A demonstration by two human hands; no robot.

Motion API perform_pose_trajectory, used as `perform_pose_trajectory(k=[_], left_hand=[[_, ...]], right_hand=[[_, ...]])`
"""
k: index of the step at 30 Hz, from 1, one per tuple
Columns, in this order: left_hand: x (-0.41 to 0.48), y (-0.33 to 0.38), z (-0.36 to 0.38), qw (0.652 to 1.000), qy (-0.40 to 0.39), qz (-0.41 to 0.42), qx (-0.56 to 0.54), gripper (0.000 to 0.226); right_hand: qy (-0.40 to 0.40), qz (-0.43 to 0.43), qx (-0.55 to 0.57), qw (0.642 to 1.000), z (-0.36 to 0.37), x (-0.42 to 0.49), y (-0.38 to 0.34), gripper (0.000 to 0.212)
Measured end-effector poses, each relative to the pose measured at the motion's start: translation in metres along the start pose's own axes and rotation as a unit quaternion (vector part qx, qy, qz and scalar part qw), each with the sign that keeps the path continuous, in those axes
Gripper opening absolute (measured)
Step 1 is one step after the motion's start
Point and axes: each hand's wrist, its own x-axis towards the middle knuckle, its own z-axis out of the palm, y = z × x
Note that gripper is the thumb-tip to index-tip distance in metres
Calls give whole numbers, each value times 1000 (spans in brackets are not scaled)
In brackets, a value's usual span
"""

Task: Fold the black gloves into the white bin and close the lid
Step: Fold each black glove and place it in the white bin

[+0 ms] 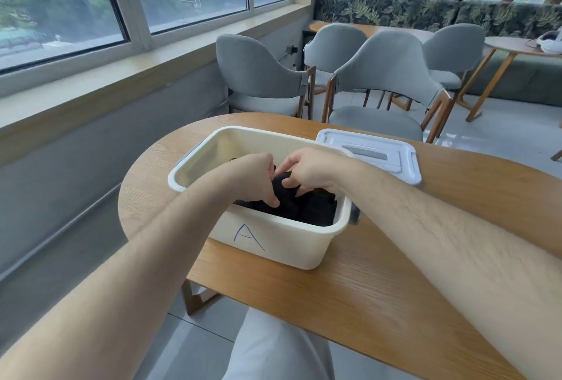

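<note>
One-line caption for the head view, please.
The left hand and right hand grip black gloves inside the open white bin marked A on a wooden table; the lid lies beside it.

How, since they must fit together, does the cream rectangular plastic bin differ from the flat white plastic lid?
The cream plastic bin is deep and open-topped; the white plastic lid is flat. The bin holds black gloves, gripped by the left hand and right hand; the lid lies untouched beyond it. The bin bears a handwritten A; the lid a grey strip. Both rest on the wooden table.
</note>
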Motion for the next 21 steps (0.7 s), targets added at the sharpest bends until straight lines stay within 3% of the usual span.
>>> perform_pose_trajectory(k=[5,10,13,18,21], left_hand=[[4,-3,3,998,-35,19,44,35],[14,-13,-4,999,19,32,19,21],[23,-16,3,999,-10,31,27,24],[28,-17,11,990,-54,25,129,32],[25,-11,9,988,-48,21,143,32]], right_hand=[[-13,-38,-111,993,2,-2,-2,22],[32,-72,-259,963,3,-4,-7,32],[45,-61,-289,954,6,0,-11,31],[26,-59,-374,925,9,4,-13,26],[37,-60,-361,930,6,2,-12,24]])
